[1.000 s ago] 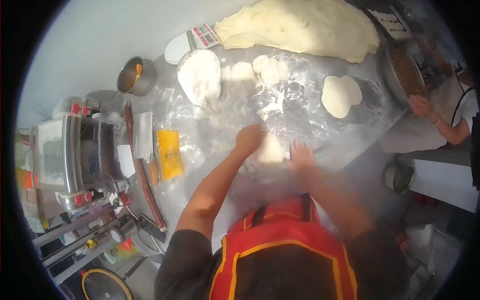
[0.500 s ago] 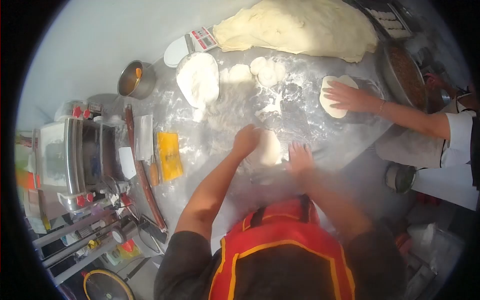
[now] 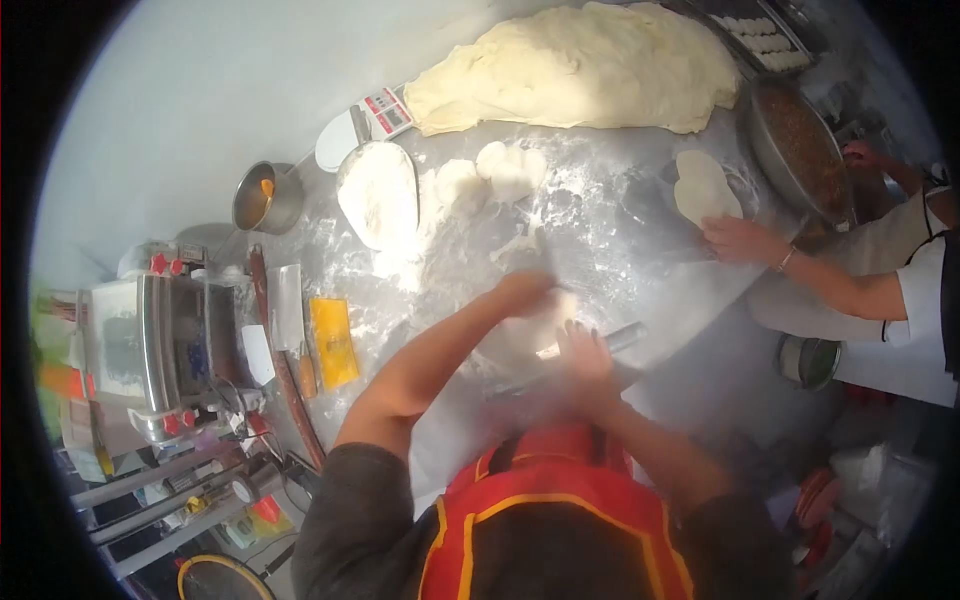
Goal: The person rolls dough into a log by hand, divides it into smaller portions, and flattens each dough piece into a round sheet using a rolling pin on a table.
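A small flattened piece of dough [image 3: 535, 322] lies on the floured worktop in front of me, partly covered by my hands. My left hand [image 3: 525, 292] is closed at its far edge, the fingertips blurred. Nearer to me, my right hand [image 3: 586, 362] lies with outstretched fingers over a slim rolling pin [image 3: 628, 337], which shows on both sides of the hand beside the dough. Beyond my left hand are several pale dough pieces [image 3: 510, 170] and a scoop of flour [image 3: 380, 195].
A big slab of dough [image 3: 580, 65] lies along the back. At right, a co-worker's hand [image 3: 745, 240] touches another flat dough piece [image 3: 704, 188], near a pan of filling [image 3: 800, 140]. Leftward are a scale [image 3: 385, 113], a metal pot [image 3: 285, 200], a yellow scraper [image 3: 334, 342] and a long stick [image 3: 285, 370].
My right hand has come left and nearer the dough, and the rolling pin now shows under it. My left hand has shifted slightly right. The co-worker's hand has slid down to the dough's near edge.
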### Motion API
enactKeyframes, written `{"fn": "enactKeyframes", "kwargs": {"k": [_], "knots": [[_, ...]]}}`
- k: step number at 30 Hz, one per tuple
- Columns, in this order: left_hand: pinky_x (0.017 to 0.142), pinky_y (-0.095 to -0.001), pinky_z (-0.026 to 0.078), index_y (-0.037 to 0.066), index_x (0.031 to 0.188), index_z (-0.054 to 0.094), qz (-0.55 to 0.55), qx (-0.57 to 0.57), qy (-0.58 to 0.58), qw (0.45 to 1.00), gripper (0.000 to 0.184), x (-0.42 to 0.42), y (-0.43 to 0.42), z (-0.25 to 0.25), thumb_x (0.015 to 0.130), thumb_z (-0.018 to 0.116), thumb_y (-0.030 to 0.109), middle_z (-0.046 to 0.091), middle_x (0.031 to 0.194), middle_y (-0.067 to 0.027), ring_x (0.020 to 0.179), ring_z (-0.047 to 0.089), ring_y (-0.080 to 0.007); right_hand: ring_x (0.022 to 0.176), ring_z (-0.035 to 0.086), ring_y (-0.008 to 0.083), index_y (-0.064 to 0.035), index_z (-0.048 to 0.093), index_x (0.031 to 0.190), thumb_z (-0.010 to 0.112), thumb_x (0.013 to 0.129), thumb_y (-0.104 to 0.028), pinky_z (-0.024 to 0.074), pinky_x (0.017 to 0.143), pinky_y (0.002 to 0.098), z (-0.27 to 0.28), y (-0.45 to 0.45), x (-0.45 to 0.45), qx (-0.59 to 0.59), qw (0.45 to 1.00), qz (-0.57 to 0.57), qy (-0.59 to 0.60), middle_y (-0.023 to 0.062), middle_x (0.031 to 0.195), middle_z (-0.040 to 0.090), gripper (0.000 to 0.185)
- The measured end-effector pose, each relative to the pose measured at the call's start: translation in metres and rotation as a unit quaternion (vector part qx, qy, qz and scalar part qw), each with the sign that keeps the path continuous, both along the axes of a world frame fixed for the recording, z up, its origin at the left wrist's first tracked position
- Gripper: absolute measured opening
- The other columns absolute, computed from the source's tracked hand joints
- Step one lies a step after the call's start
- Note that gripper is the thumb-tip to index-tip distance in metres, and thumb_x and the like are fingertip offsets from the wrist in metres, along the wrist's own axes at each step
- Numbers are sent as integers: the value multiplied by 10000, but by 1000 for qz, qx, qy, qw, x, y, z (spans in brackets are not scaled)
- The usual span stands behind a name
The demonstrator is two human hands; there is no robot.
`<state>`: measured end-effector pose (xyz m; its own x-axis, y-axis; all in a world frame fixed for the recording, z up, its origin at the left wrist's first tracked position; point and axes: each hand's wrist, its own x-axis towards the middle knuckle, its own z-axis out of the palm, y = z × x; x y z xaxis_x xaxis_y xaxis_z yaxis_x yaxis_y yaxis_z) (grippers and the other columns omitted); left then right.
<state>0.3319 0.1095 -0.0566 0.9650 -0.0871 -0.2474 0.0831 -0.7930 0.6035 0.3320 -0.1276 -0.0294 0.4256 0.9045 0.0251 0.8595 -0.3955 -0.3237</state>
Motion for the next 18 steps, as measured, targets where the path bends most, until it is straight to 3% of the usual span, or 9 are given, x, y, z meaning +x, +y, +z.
{"fn": "enactKeyframes", "kwargs": {"k": [2, 4, 6, 8, 11, 13, 14, 17, 18], "knots": [[884, -421, 461, 59, 976, 659, 40, -100, -9, 994, 251, 48, -9, 42, 891, 566, 276, 651, 1041, -157, 996, 609, -325, 1294, 446, 327, -13, 448, 1356, 722, 717, -259, 328, 1079, 502, 26, -13, -3, 65, 997, 0, 51, 191, 1404, 457, 737], [923, -420, 446, 32, 981, 635, 93, -140, -235, 957, 272, 92, 12, 27, 874, 601, 280, 629, 1035, -170, 1030, 585, -331, 1266, 477, 314, -40, 462, 1347, 729, 688, -237, 347, 1063, 500, 16, -8, 2, 81, 996, 3, 26, 164, 1375, 493, 738], [969, -452, 399, 44, 1104, 591, 265, 68, -252, 928, 330, 112, 42, 39, 868, 592, 274, 566, 1212, -179, 1155, 513, -350, 1253, 488, 307, -48, 472, 1335, 718, 701, -237, 350, 1060, 500, -7, -9, 3, 93, 996, 10, 11, 152, 1354, 513, 706], [994, -464, 368, 32, 1141, 547, 223, 304, -180, 908, 350, 103, 69, 67, 866, 592, 244, 545, 1233, -175, 1202, 472, -360, 1243, 494, 304, -49, 486, 1312, 708, 710, -243, 354, 1056, 497, 2, -9, 3, 101, 995, 9, 15, 149, 1332, 527, 670], [966, -452, 399, 48, 1134, 552, 131, 369, -322, 862, 338, 74, 100, 59, 865, 603, 245, 559, 1203, -187, 1168, 503, -358, 1226, 503, 301, -49, 499, 1285, 695, 722, -254, 361, 1048, 491, 7, -8, 3, 108, 994, 14, 9, 142, 1308, 541, 630], [935, -437, 427, 36, 1056, 571, 229, 251, -117, 933, 265, 64, 94, 79, 854, 622, 201, 588, 1155, -192, 1126, 533, -356, 1215, 508, 302, -47, 508, 1271, 690, 725, -256, 364, 1044, 490, 7, -8, 1, 99, 995, 14, 8, 139, 1300, 546, 613], [919, -429, 441, 30, 1016, 581, 274, 184, -11, 944, 230, 54, 85, 92, 849, 631, 179, 603, 1131, -195, 1106, 547, -355, 1209, 511, 303, -44, 512, 1265, 689, 725, -254, 364, 1042, 490, 6, -8, 0, 89, 996, 12, 10, 139, 1298, 547, 606], [890, -424, 453, 46, 1048, 598, 412, 16, 3, 911, 231, 9, 64, 97, 849, 623, 161, 617, 1093, -181, 1095, 553, -341, 1200, 513, 301, -35, 527, 1247, 685, 724, -251, 361, 1042, 489, -6, -7, 2, 89, 996, 13, 10, 137, 1290, 551, 587], [877, -427, 458, 53, 1056, 602, 408, 44, -71, 909, 234, -7, 58, 83, 841, 623, 141, 624, 1058, -180, 1064, 562, -350, 1199, 513, 299, -32, 533, 1241, 684, 724, -250, 359, 1043, 489, -11, -8, 1, 94, 995, 14, 10, 136, 1287, 552, 581]]}}
